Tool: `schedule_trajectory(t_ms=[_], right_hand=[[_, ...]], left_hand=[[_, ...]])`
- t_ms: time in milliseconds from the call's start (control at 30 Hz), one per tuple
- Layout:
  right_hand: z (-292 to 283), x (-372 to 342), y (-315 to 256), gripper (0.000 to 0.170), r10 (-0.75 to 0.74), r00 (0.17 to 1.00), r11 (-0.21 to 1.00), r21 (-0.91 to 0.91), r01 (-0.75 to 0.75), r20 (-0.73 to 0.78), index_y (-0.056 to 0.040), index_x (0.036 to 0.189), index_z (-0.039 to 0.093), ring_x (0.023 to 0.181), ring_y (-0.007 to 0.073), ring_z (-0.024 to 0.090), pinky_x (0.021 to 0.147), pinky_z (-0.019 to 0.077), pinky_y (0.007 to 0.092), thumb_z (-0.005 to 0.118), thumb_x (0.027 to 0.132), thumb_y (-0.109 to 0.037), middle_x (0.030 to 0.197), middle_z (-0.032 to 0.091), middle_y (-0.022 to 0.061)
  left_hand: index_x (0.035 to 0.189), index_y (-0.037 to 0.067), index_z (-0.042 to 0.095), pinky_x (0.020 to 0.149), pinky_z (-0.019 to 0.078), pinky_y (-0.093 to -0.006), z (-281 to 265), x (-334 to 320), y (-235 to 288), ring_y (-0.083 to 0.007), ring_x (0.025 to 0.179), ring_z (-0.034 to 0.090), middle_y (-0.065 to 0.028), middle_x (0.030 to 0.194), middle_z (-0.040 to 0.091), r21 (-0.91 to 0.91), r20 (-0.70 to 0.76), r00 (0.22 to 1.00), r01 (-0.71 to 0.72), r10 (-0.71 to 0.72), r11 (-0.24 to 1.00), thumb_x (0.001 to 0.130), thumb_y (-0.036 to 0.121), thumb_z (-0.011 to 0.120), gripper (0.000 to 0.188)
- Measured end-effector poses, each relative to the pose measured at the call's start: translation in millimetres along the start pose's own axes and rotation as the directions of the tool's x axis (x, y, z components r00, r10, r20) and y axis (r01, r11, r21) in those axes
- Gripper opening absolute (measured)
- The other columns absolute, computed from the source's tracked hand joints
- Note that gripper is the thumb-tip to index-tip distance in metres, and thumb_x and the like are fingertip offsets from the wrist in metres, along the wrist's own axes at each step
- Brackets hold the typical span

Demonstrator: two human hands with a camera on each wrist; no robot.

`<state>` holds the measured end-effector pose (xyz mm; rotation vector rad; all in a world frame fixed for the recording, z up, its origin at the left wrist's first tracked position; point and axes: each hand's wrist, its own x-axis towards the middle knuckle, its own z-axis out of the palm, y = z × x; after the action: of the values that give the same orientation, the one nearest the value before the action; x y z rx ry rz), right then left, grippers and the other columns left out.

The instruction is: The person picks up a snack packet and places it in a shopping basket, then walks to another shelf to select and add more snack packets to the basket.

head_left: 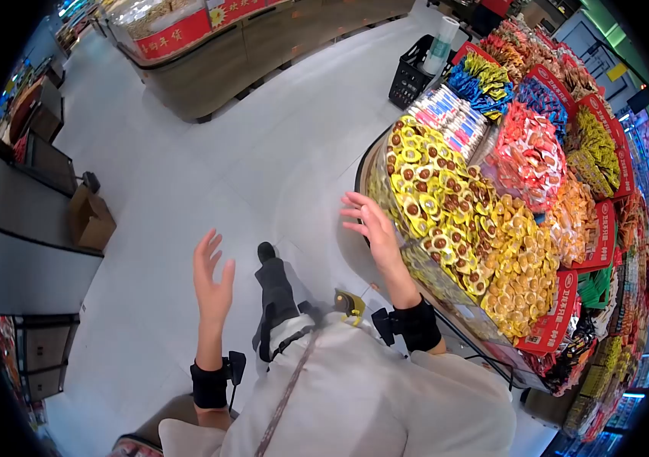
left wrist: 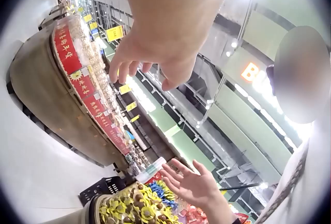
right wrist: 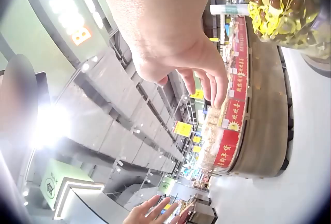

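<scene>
Both hands are raised in front of the body and hold nothing. The left hand (head_left: 213, 278) is over the grey floor in the head view, its fingers loosely extended and the thumb apart. My right hand (head_left: 374, 232) hovers by the rounded end of a snack display, fingers relaxed and slightly spread. Nearest to it are yellow-wrapped candies (head_left: 423, 179) with brown centres. Golden round candies (head_left: 522, 266) lie beside them. In the left wrist view the right hand (left wrist: 194, 185) overlaps the display, palm showing. The right wrist view shows the left hand's fingers (right wrist: 150, 211) at the bottom edge.
Red-wrapped snacks (head_left: 526, 156) and white-and-blue packets (head_left: 454, 118) fill more of the display. A black basket (head_left: 408, 76) with a roll of plastic bags (head_left: 441, 46) stands at its far end. Across the aisle is a long counter (head_left: 263, 49). A cardboard box (head_left: 90, 219) sits at left.
</scene>
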<state>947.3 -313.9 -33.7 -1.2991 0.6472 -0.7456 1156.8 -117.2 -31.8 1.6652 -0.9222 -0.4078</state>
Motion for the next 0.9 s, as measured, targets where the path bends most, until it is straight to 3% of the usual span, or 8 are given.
schedule_trajectory(t_ms=[133,233,367,400,500,533,900], right_hand=[[22.7,98.2,0.9,0.044,-0.025,0.993,0.997,-0.077,0.016,-0.115,0.0001,0.123,0.041,0.104,0.0214,0.05,0.085,0.0425,0.0333,0.034,0.092,-0.031,0.12,0.047,0.0148],[31.6,171.2,3.0,0.044,0.037,0.984,0.998,-0.048,-0.046,-0.176,0.0002,0.123,0.041,0.104,0.0218,0.05,0.086,0.0421,0.0336,0.033,0.092,-0.031,0.121,0.047,0.0147],[38.8,236.8,-16.9,0.045,0.016,0.962,0.994,-0.095,-0.044,-0.274,0.0006,0.123,0.04,0.106,0.0224,0.05,0.086,0.0419,0.0344,0.032,0.093,-0.031,0.121,0.046,0.0153],[32.8,254.7,-13.6,0.045,0.057,0.945,0.995,-0.059,-0.081,-0.323,0.0006,0.123,0.04,0.106,0.0224,0.05,0.086,0.0416,0.0342,0.033,0.092,-0.032,0.121,0.046,0.0156],[21.3,301.2,-5.6,0.042,-0.011,0.916,1.0,-0.018,0.004,-0.401,0.0,0.12,0.044,0.102,0.0205,0.051,0.084,0.0421,0.0321,0.037,0.092,-0.03,0.117,0.049,0.0142],[16.7,321.2,-3.7,0.043,0.056,0.902,0.998,0.009,-0.057,-0.429,-0.0009,0.12,0.044,0.102,0.0203,0.051,0.084,0.042,0.0314,0.039,0.091,-0.032,0.118,0.049,0.0138],[-89.8,574.3,18.1,0.04,0.028,0.829,0.999,0.0,-0.034,-0.559,-0.0027,0.119,0.047,0.099,0.015,0.051,0.082,0.043,0.0279,0.039,0.091,-0.031,0.114,0.051,0.0079]], left_hand=[[0.128,0.005,0.033,0.096,0.0337,-0.04,-14.3,122.7,-29.6,-0.027,0.119,0.04,-0.0136,0.13,0.037,-0.03,0.049,0.998,-0.027,0.028,0.999,0.083,0.008,0.048,0.047],[0.127,0.004,0.033,0.096,0.0337,-0.0402,-21.1,215.0,-46.3,-0.0269,0.118,0.04,-0.0136,0.13,0.037,-0.04,0.083,0.996,-0.041,0.044,0.998,0.083,0.007,0.048,0.047],[0.126,0.005,0.036,0.093,0.0367,-0.0405,-6.7,315.6,-67.8,-0.0254,0.116,0.042,-0.012,0.128,0.039,-0.111,0.183,0.983,0.025,-0.004,0.994,0.079,0.003,0.052,0.049],[0.126,0.005,0.036,0.093,0.0367,-0.0405,1.6,338.1,-67.2,-0.0254,0.116,0.042,-0.012,0.128,0.039,-0.119,0.229,0.974,0.027,0.001,0.992,0.079,0.003,0.052,0.049],[0.127,0.005,0.034,0.095,0.0352,-0.0403,27.9,401.0,-71.6,-0.0263,0.118,0.041,-0.0131,0.129,0.038,-0.132,0.334,0.942,0.011,0.034,0.991,0.081,0.005,0.05,0.049],[0.127,0.005,0.033,0.095,0.0344,-0.0401,36.5,421.0,-75.1,-0.0268,0.118,0.04,-0.0136,0.13,0.037,-0.133,0.365,0.93,0.006,0.044,0.991,0.082,0.006,0.048,0.048],[0.125,0.004,0.036,0.093,0.0369,-0.0392,186.5,691.8,-91.6,-0.0256,0.116,0.042,-0.0128,0.128,0.039,-0.2,0.44,0.882,-0.086,0.168,0.976,0.078,0.002,0.052,0.05]])
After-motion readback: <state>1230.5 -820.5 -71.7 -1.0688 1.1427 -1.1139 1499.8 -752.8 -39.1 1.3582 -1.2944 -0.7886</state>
